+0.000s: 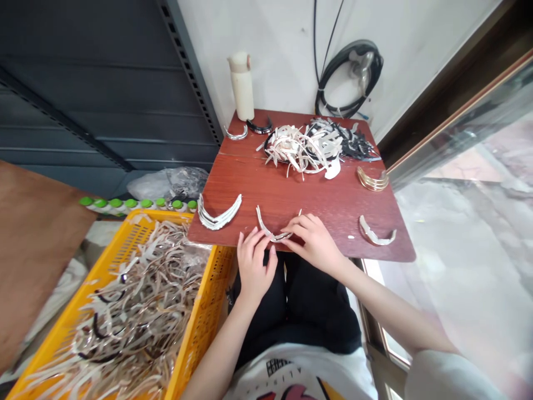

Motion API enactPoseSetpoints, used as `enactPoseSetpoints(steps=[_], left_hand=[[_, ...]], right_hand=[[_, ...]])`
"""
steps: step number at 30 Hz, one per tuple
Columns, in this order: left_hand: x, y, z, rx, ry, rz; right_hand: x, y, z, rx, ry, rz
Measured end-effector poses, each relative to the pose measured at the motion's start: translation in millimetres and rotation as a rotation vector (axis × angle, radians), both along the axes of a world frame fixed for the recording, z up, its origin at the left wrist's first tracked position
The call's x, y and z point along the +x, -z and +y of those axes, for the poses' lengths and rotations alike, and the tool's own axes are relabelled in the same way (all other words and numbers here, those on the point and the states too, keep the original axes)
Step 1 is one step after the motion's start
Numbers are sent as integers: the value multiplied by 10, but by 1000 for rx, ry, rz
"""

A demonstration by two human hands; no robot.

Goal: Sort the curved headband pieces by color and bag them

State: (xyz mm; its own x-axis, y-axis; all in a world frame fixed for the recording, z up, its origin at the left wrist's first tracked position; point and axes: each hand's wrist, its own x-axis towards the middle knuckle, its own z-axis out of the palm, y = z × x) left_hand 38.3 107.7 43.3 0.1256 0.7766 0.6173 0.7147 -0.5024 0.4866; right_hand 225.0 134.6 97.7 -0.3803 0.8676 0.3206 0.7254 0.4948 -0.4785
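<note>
Curved strips (266, 229) lie at the front edge of the red-brown table (300, 194), forming a U. My right hand (312, 239) has its thumb and fingers closed round the right side of the U. My left hand (255, 260) is at the lower left of the U, fingertips touching it, with thumb and fingers apart. To the left is a stack of silvery curved strips (219, 219). A smaller silvery curved bundle (377, 236) lies on the right, below a gold-coloured one (372, 180).
White and black scraps (302, 150) are heaped at the table's back, near a cream bottle (242, 89). A yellow crate (204, 305) full of tangled strips stands at the left. Green-capped bottles (131, 204) line its far side. A coiled cable (322, 94) hangs on the wall.
</note>
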Motion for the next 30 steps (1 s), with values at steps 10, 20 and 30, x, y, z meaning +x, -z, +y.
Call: enactPoseSetpoints(steps=[10, 20, 30], left_hand=[[98, -77, 155, -47, 29, 147], [115, -79, 200, -51, 45, 143], [128, -33, 219, -24, 41, 129]], right_hand=[[511, -166, 250, 68, 186, -32], [1505, -305, 1082, 46, 636, -208], [1391, -136, 1532, -205, 796, -256]])
